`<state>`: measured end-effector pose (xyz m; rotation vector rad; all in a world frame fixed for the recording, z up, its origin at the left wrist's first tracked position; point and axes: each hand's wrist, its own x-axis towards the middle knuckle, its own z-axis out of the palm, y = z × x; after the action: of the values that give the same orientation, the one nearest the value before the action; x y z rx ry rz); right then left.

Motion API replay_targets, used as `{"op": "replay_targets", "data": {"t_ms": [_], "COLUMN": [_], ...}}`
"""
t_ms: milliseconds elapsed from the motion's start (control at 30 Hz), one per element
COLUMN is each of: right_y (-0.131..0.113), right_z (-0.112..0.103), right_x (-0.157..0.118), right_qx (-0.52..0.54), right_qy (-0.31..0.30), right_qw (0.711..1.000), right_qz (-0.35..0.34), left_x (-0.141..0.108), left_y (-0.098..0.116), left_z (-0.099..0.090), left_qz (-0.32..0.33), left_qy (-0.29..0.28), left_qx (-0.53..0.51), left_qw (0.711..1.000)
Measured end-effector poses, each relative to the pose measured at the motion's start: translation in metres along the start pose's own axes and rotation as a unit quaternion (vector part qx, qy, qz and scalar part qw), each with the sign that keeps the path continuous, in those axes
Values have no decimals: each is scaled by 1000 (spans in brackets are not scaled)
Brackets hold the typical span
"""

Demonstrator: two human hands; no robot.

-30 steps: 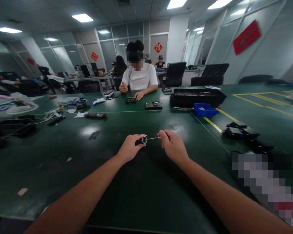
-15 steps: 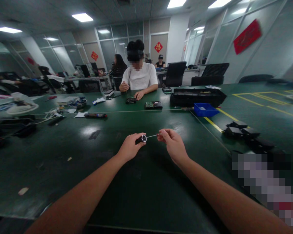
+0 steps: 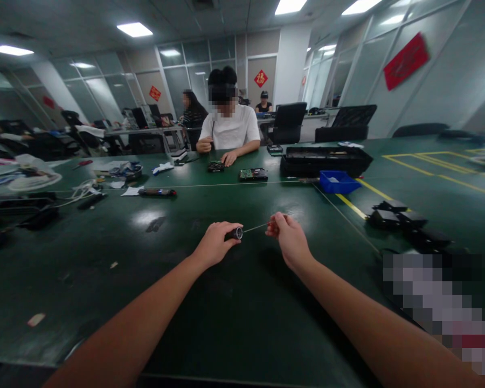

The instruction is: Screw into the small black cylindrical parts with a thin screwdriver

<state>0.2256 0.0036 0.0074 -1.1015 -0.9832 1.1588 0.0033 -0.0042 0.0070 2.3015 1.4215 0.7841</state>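
Our left hand [image 3: 216, 245] has its grip clamped around a short dark cylinder [image 3: 236, 233], held just above the green surface [image 3: 226, 323] with its ringed end turned to the right. Most of the cylinder's body is hidden behind our thumb and fingers, and the inside of the ring is too small and dim for us to make out. The grip of our right hand [image 3: 289, 237] is closed on a thin-shafted tool [image 3: 255, 228], the handle almost wholly covered by the fingers. Its shaft points left at the ringed end; we cannot tell whether the tip touches it or goes inside.

Both our forearms are cut off by the frame's bottom edge. Coarse squares [image 3: 436, 302] mask whatever lies at lower right, just below some black blocks [image 3: 400, 218]. The blue tray's [image 3: 338, 184] contents are pale and unclear to us. Across from us, a person in a white shirt [image 3: 230, 129] rests one hand beside a small dark device [image 3: 216, 167], its details blurred.
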Motion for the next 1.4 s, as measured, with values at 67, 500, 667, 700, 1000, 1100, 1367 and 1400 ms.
{"op": "replay_targets", "data": {"t_ms": [67, 500, 667, 700, 1000, 1100, 1367, 1400], "right_y": [-2, -21, -25, -23, -19, -15, 0, 0], "right_z": [2, 3, 2, 2, 4, 7, 4, 3], "right_x": [-3, -15, -17, -17, -20, -18, -1, 1], "right_qx": [-19, -208, -289, -276, -220, -137, 64, 69], "right_qy": [-17, -29, -39, -55, -92, -70, -63, -57], "right_qw": [1000, 972, 945, 946, 958, 980, 995, 993], "right_qz": [-17, -106, -149, -160, -157, -123, 52, 73], "left_x": [0, -2, -2, -2, -2, -2, -1, 0], "left_y": [2, 7, 5, 5, 1, 3, 8, 8], "left_z": [-1, -2, -3, -3, -2, -3, -4, -4], "left_qz": [-4, -2, -3, -2, -2, -9, 38, 41], "left_qy": [0, 13, 18, 19, 9, 13, 61, 58], "left_qx": [-3, -5, -8, -8, -8, -16, -33, -21], "left_qw": [1000, 1000, 1000, 1000, 1000, 1000, 997, 997]}}
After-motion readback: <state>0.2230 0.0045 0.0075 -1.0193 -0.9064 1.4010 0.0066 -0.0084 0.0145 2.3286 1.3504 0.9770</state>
